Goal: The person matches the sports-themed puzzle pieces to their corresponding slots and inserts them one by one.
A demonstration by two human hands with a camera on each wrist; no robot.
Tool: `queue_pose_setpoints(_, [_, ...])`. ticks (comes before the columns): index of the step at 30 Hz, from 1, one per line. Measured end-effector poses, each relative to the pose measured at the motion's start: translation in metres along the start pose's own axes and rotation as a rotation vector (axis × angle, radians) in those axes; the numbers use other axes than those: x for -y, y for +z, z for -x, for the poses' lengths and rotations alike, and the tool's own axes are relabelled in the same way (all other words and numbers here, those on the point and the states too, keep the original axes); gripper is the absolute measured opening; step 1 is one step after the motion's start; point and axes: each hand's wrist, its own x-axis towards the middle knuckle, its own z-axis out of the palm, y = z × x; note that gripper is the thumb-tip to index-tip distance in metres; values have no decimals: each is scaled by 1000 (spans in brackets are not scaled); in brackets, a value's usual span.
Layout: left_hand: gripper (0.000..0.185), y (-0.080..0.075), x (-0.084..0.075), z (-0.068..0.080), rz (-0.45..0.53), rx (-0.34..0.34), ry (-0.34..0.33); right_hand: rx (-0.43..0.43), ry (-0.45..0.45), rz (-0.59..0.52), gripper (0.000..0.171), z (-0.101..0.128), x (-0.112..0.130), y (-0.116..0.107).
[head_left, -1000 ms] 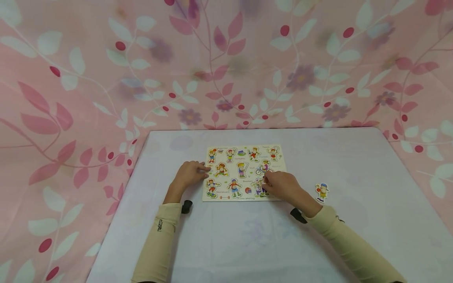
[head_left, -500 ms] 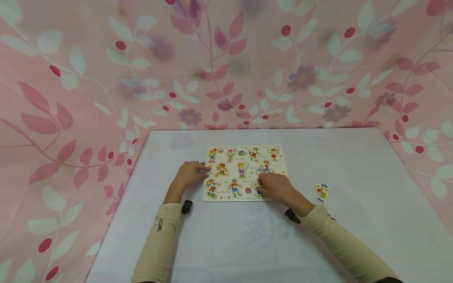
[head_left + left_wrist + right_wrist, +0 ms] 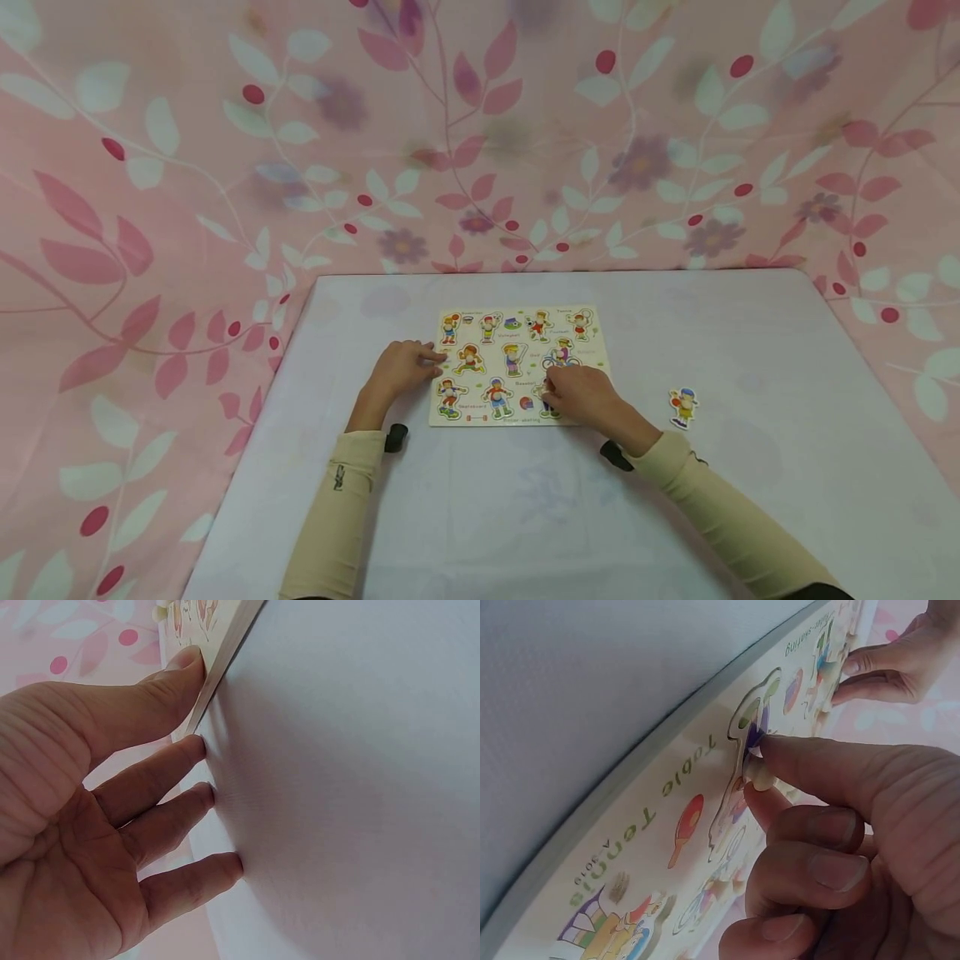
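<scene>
A wooden knob puzzle board (image 3: 491, 372) with several sports figures lies on the table. My left hand (image 3: 403, 367) is at its left edge; in the left wrist view the thumb (image 3: 176, 686) lies against the board's edge, the other fingers spread with tips at the tablecloth. My right hand (image 3: 588, 396) is over the lower right of the board. Its thumb and index finger pinch the pale knob (image 3: 762, 777) of a puzzle piece (image 3: 754, 736) with purple legs. This piece overlaps its recess, whose outline shows around it; fingers hide part of it.
A loose puzzle piece (image 3: 682, 408), a figure with a blue cap and yellow clothes, lies on the white cloth right of the board. Pink floral fabric (image 3: 480, 125) stands behind the table. A red printed paddle (image 3: 686, 825) shows beside the words "Table Tennis".
My right hand has shifted slightly left and down on the board with the purple-legged puzzle piece, then stayed nearly still. The left hand and the loose piece have not moved.
</scene>
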Motion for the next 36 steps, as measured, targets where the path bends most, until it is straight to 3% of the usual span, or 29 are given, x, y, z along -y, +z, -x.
queue_pose_setpoints(9, [31,0,0,1,-5,0,15,-23,18,-52,17,7,-2,-1])
queue_pose_setpoints(15, [31,0,0,2,0,-7,22,-28,52,-90,23,17,-6,-7])
queue_pose_setpoints(24, [30,1,0,1,5,-5,20,-116,31,-82,19,32,-16,-15])
queue_pose_setpoints(36, [31,-2,0,1,-11,-6,40,-144,88,-115,22,54,-34,-26])
